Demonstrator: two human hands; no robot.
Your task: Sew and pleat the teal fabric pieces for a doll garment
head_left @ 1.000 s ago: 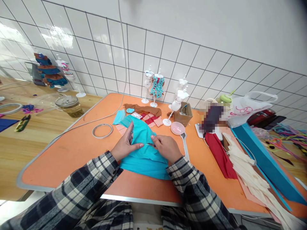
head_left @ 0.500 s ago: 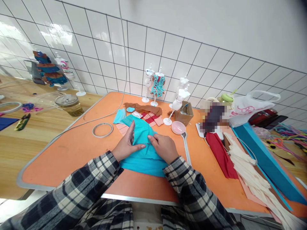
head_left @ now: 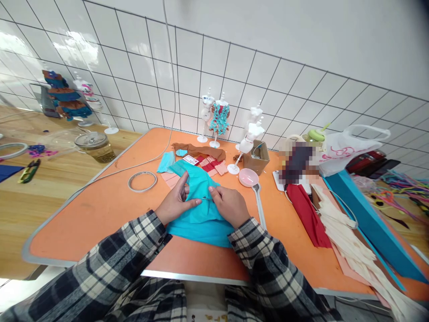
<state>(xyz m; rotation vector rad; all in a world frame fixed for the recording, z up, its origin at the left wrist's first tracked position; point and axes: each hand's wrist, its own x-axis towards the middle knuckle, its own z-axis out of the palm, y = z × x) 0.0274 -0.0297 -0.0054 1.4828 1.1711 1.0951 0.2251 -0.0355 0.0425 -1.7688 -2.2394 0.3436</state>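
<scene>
A turquoise cloth (head_left: 197, 219) lies bunched on the orange table in front of me. My left hand (head_left: 174, 201) has hold of its left side, thumb stretched over the top and the other fingers partly hidden by folds. Pinched between the thumb and curled fingers of my right hand (head_left: 229, 203) is a thin needle (head_left: 205, 199), which points left across the cloth toward my left thumb. Whether its tip is in the cloth I cannot make out. Just behind the cloth are a white printed label (head_left: 190, 160) and pink and red pleated fabric (head_left: 212, 165).
A metal ring (head_left: 142, 182) rests left on the orange table (head_left: 100, 214). Small white mannequins (head_left: 246, 143), a cardboard box (head_left: 259, 157), a pink bowl (head_left: 248, 177) and scissors (head_left: 259, 201) are beyond my hands. Red cloth (head_left: 308, 217) and cream fabric strips (head_left: 348, 237) lie right.
My right hand has shifted slightly to the right, away from my left thumb, and more of the needle's length shows. My left hand keeps nearly the same place on the cloth.
</scene>
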